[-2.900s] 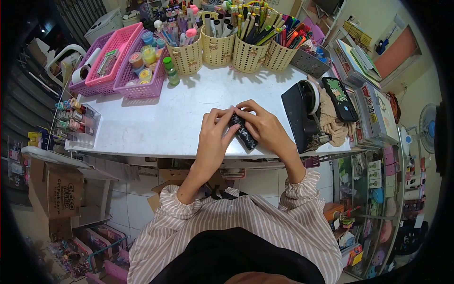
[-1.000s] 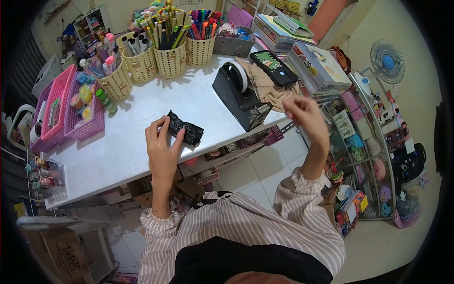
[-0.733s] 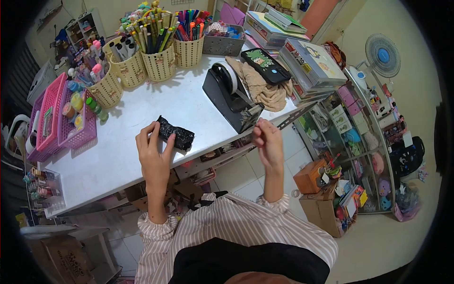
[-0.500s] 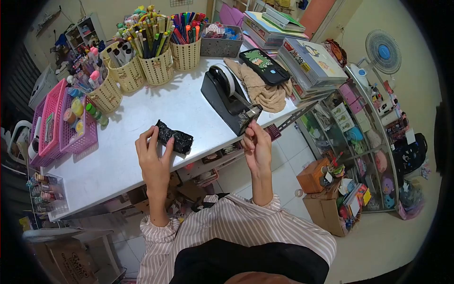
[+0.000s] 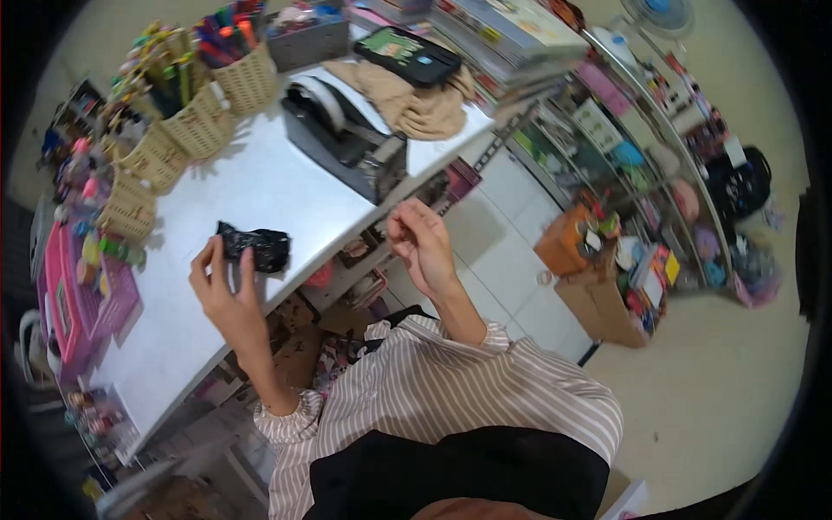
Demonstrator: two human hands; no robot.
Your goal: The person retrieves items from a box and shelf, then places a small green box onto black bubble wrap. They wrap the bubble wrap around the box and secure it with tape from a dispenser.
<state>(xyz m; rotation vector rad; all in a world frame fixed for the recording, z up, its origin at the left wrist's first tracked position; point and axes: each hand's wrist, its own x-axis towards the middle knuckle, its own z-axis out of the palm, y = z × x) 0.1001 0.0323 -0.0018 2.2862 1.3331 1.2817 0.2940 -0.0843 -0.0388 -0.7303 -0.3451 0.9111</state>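
Observation:
On the white table lies a small package in shiny black wrapping [image 5: 267, 250], near the front edge. My left hand [image 5: 227, 299] holds its left and near side between thumb and fingers. A black tape dispenser [image 5: 334, 143] with a roll of tape stands at the right part of the table. Just below its cutting end, past the table edge, my right hand [image 5: 423, 247] is raised with thumb and fingertips pinched together; any tape between them is too small to make out.
Woven baskets of pens [image 5: 198, 126] and a pink-purple basket [image 5: 104, 295] line the table's left and back. A black phone [image 5: 407, 55] rests on a beige cloth [image 5: 425, 108] beside stacked books [image 5: 520, 35]. A cardboard box [image 5: 602, 303] stands on the floor.
The head view has shifted and tilted, so the table appears further up and left. My right hand has drawn away from the dispenser's cutting end. My left hand still holds the black package.

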